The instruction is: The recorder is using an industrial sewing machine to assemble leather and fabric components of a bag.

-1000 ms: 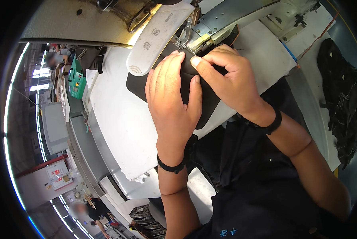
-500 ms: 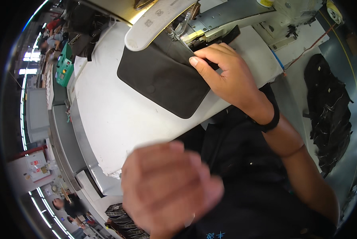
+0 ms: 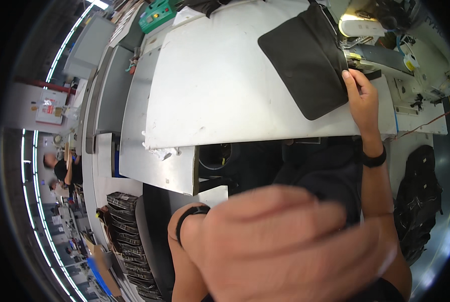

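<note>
A black fabric piece with rounded corners lies flat on the white work table, its right edge running up to the sewing machine. My right hand is closed on that edge near the machine, thumb on top and fingers bent. Very near the camera, my left hand is raised above my lap, well apart from the fabric. Motion smears its fingers, and whether they grip anything cannot be seen.
Dark garments hang or lie in a heap at the right. Striped folded cloth is stacked at lower left. A green box stands beyond the table's far left. Other people sit at the far left.
The view has swung left, so the table, fabric and machine appear farther right. My left hand has moved right and nearer the camera. My right hand still holds the fabric edge.
</note>
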A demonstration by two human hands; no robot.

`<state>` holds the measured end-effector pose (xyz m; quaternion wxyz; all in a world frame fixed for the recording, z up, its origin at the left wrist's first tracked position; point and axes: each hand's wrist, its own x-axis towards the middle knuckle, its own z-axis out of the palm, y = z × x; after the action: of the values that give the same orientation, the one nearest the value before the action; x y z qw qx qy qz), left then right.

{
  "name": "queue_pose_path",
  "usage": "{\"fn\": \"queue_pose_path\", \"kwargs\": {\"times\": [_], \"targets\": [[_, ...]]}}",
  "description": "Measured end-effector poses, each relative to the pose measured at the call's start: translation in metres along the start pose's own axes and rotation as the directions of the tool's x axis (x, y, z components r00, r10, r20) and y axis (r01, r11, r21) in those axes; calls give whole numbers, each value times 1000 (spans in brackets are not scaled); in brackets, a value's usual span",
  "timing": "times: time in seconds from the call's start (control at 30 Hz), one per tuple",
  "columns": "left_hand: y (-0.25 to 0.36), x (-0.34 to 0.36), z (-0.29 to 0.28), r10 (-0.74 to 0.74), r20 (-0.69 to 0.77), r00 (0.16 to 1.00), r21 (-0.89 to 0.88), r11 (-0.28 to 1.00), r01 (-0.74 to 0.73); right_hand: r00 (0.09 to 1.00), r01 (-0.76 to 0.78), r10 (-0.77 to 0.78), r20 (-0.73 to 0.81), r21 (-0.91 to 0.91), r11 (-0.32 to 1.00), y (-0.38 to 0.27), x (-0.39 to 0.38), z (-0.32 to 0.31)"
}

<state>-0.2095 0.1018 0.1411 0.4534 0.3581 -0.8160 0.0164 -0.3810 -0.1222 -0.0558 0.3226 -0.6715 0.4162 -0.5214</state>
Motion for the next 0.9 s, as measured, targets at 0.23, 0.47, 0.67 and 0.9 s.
{"fn": "queue_pose_path", "kwargs": {"times": [0.23, 0.47, 0.67, 0.9], "targets": [[-4, -3, -13, -150, -322, 935, -683, 721, -119, 997, 62, -61, -45, 15, 998, 26, -6, 1], [1, -2, -21, 194, -320, 928, -864, 342, -369, 999, 50, -50, -5, 10, 999, 22, -10, 12], [17, -24, -56, 122, 104, 987, -956, 288, 65, 998, 59, -59, -3, -62, 996, 25, -3, -4], [-7, -85, 5, -443, 51, 895, -830, 479, 285, 955, 93, -44, 295, -153, 984, -2, 21, -25]]}}
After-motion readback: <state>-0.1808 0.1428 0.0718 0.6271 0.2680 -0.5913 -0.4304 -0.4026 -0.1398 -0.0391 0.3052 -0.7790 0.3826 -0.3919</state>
